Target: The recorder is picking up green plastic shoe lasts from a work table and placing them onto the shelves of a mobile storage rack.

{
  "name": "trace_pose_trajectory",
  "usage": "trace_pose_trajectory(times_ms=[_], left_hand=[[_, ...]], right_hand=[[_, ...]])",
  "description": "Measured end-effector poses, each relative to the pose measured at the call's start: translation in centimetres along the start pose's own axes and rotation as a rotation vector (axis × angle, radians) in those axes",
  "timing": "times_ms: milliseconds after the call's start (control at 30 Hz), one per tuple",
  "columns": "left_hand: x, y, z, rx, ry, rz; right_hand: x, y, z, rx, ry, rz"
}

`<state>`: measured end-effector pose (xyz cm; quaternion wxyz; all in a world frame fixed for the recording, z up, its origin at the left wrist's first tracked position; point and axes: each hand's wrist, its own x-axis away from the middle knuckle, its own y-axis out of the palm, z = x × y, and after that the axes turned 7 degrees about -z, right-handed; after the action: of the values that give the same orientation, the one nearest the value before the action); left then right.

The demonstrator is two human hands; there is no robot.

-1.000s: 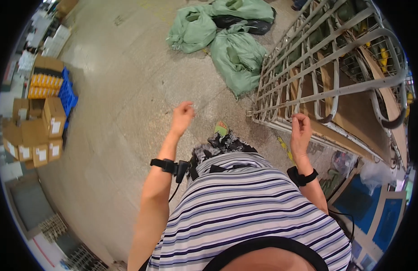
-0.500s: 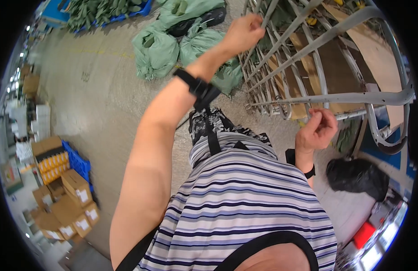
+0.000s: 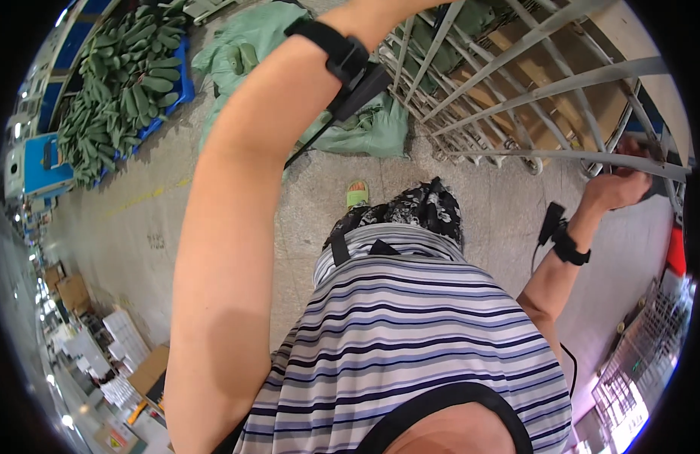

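Observation:
My left arm stretches forward to the upper edge, a black strap with a dark device (image 3: 346, 60) round its wrist. Only part of my left hand (image 3: 410, 6) shows beside the top of a grey tubular metal rack (image 3: 531, 91); its fingers are cut off by the picture's edge. At the right, my right hand (image 3: 624, 188) is closed round the near end of the rack's tubing, its fingers partly hidden behind the bar. Brown cardboard (image 3: 501, 79) stands inside the rack, with green pieces behind the bars.
Green sacks (image 3: 365, 136) lie on the floor left of the rack. Farther left, a heap of green sole-shaped pieces (image 3: 130, 83) fills a blue tray (image 3: 185, 79). My foot in a green slipper (image 3: 357, 195) is on the concrete floor. Cardboard boxes (image 3: 149, 371) stand at lower left.
The view has turned, bringing the green heap farther in. My left hand has moved up out of most of the picture. My right hand has reached outward and closed on the rack.

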<state>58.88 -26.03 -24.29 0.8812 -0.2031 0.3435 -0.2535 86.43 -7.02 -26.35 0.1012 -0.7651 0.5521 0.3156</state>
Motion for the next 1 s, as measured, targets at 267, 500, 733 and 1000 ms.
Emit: trace_pose_trajectory(times_ms=[267, 500, 733, 1000], left_hand=[[-4.6, -0.4, -2.9, 0.11, 0.126, -0.142], [-3.1, 0.1, -3.0, 0.202, -0.027, -0.086], [-3.7, 1.4, -5.4, 0.196, 0.17, -0.222], [-4.8, 6.2, -9.6, -0.072, 0.597, 0.297]], right_hand=[[-5.1, -0.1, 2.5, 0.592, -0.212, -0.039], [-2.5, 3.9, -0.5, 0.233, -0.032, 0.206], [-2.6, 3.3, -0.2, 0.259, 0.039, 0.316], [-1.6, 3.8, 0.0, 0.373, -0.054, 0.181]])
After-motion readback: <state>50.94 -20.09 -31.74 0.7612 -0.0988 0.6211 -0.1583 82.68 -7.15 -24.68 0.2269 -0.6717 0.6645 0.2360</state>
